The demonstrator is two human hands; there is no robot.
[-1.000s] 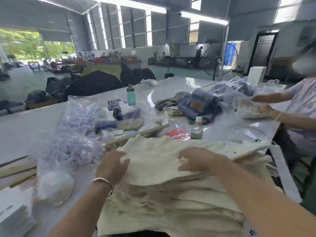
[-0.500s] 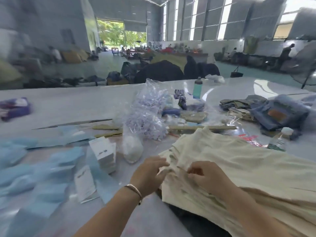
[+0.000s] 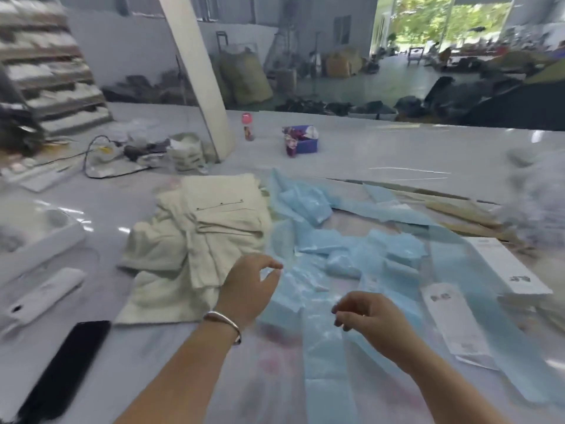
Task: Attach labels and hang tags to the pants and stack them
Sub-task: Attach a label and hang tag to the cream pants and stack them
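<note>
A small heap of cream pants (image 3: pixel 195 237) lies on the white table (image 3: pixel 397 145), left of centre. Light blue strips of label backing (image 3: pixel 330 240) are spread across the middle. White hang tags (image 3: pixel 455 322) lie at the right, with a longer white tag (image 3: pixel 507 264) beyond them. My left hand (image 3: pixel 247 289), with a silver bangle at the wrist, hovers between the pants and the blue strips, fingers loosely curled and holding nothing. My right hand (image 3: pixel 367 313) hovers over the blue strips, fingers also loosely curled and empty.
A black phone (image 3: pixel 67 365) lies at the near left, beside white devices (image 3: pixel 42 295). A slanted white post (image 3: pixel 198 75) rises from the table. Behind it are a small bottle (image 3: pixel 247 127), a blue box (image 3: pixel 301 142), cables and a bag (image 3: pixel 186 154). A clear plastic bag (image 3: pixel 532 197) sits far right.
My view has swung left, away from the big cream stack. Both hands have let go of the fabric edge and now hover empty over the blue strips.
</note>
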